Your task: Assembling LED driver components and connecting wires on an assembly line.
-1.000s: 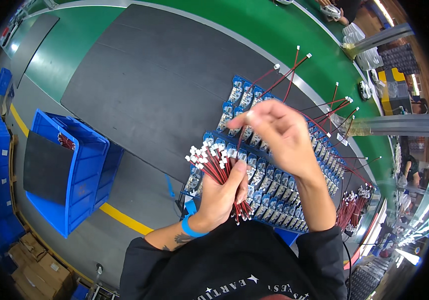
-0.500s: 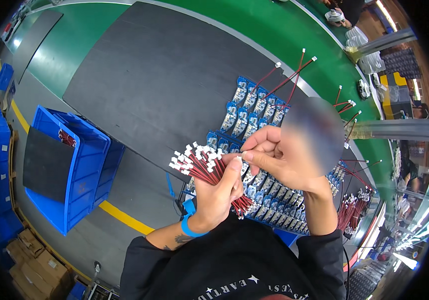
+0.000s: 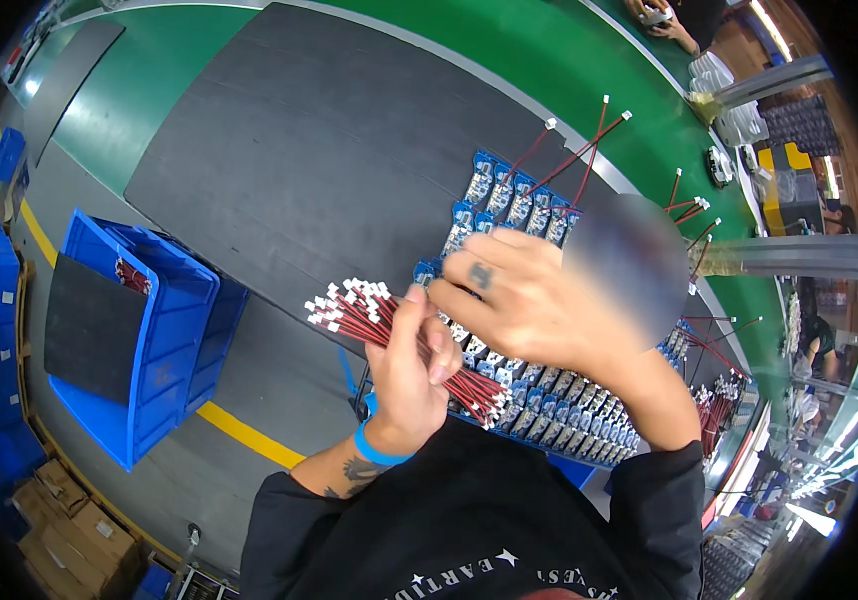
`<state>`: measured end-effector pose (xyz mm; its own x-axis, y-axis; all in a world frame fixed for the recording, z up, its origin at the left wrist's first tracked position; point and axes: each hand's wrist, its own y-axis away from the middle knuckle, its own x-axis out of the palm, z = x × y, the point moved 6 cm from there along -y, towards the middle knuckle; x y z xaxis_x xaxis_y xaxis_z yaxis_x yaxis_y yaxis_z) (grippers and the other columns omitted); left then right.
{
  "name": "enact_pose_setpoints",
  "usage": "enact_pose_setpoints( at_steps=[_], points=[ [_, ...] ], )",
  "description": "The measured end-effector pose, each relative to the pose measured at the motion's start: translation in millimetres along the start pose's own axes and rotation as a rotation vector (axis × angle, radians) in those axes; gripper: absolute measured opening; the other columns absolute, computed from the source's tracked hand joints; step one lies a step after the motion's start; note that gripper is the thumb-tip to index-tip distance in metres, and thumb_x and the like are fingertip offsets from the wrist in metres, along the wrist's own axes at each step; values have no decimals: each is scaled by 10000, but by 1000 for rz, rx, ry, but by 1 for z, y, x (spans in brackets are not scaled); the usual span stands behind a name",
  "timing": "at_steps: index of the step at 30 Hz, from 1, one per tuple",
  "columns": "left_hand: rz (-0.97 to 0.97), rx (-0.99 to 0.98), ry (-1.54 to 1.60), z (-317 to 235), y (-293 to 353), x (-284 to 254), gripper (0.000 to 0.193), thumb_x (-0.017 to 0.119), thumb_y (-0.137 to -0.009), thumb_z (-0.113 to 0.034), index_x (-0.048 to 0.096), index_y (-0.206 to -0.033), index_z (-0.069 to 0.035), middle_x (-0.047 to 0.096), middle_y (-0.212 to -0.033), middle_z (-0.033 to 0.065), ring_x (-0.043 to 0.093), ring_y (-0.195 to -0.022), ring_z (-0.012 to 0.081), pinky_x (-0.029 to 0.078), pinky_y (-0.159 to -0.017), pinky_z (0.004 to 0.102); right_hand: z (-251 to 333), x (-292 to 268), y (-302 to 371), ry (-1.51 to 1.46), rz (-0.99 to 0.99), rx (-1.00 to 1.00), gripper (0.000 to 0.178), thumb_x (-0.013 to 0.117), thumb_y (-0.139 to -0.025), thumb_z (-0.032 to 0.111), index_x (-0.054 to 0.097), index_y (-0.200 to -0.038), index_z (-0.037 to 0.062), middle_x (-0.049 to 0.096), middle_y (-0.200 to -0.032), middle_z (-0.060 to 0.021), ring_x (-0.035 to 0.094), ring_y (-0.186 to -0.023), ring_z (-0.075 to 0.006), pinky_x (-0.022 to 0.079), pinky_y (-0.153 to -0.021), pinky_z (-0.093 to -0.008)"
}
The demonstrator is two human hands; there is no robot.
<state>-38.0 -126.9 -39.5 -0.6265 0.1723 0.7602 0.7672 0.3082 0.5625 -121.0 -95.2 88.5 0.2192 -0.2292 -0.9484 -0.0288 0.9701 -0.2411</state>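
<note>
A bundle of thin red-and-black cables (image 3: 364,318) with white plugs at both ends lies in my left hand (image 3: 411,385), whose fingers are wrapped around its middle. My right hand (image 3: 544,305) is bent over close to the left thumb, its back upward and its fingers curled. Its fingertips are hidden, so whatever they pinch does not show. Under and beyond both hands lie rows of small blue circuit boards (image 3: 569,405) in panels on a black mat (image 3: 299,150). Several boards at the far side have a cable (image 3: 594,150) sticking up.
At the left stands a blue crate (image 3: 174,340) with a black sheet (image 3: 94,330) and more cables (image 3: 132,275) in it. Another cable pile (image 3: 717,410) sits at the right. A metal post (image 3: 779,257) rises beyond the boards. Across the green bench, another person's hand (image 3: 684,35) holds a part.
My left hand has moved left with the cable bundle and tilted it. My right hand has turned from a visible pinch to back-up, moving left over the boards.
</note>
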Motion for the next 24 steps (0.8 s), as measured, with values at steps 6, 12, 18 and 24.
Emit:
enact_pose_setpoints(
  at_steps=[6,12,18,24],
  points=[
    [19,-20,-96,-6,8,11,224,462,-991,-280,548,-893,-98,404,-569,-27,312,-397,64,244,-389,227,-83,6,-11,208,97,246,99,638,-701,67,626,-767,-5,560,-780,-117,568,-789,-287,490,-679,-393],
    [91,-176,-160,7,13,10,202,480,-980,-240,511,-899,-58,379,-584,-29,345,-426,66,264,-408,229,-120,24,-1,259,166,337,90,584,-732,49,611,-676,-16,613,-773,-156,599,-824,-323,508,-698,-425],
    [129,-192,-147,12,12,6,189,489,-975,-232,507,-905,-58,393,-599,-25,367,-439,76,274,-419,233,-119,29,-6,265,176,329,84,562,-705,18,592,-637,-20,628,-772,-175,613,-824,-343,518,-678,-434],
    [134,-214,-161,12,12,7,182,500,-971,-227,502,-898,-60,397,-601,-20,369,-436,77,276,-420,235,-119,28,-6,290,176,307,52,583,-688,14,598,-646,-12,635,-777,-168,618,-829,-340,519,-700,-422]
  ],
)
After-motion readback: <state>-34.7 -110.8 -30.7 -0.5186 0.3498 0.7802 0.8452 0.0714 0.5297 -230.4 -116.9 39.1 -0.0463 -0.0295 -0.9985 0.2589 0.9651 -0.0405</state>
